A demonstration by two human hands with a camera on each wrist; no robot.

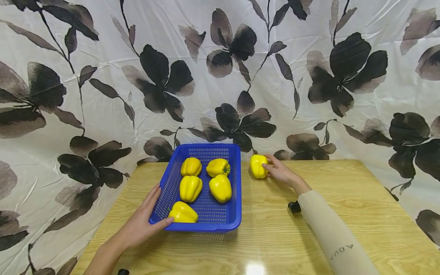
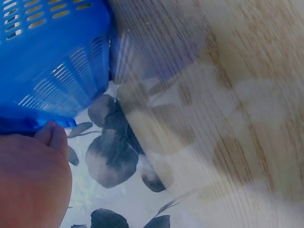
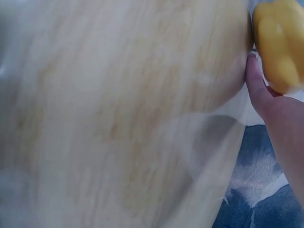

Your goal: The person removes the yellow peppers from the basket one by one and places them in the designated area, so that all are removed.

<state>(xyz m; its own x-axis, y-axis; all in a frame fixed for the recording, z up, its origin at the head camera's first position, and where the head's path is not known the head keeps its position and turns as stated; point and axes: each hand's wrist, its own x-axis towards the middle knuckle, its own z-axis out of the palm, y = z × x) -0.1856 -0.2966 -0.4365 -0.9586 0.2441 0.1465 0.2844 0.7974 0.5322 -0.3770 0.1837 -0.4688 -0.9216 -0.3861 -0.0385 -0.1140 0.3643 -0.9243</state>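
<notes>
five yellow peppers [image 1: 205, 182] lie in the blue basket [image 1: 233, 183] on the wooden table [image 1: 275, 236]. a sixth yellow pepper [image 1: 258, 166] stands on the table at the basket's 2 o'clock corner, just beside it, gripped by the right hand [image 1: 280, 172] with fingers curled round it. the left hand [image 1: 142, 223] holds the basket's 7 o'clock rim, thumb hooked over the edge.

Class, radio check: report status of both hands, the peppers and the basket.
Left hand holds blue basket at its near corner. Right hand grips loose yellow pepper on table. Five peppers in basket. Nothing between.
</notes>
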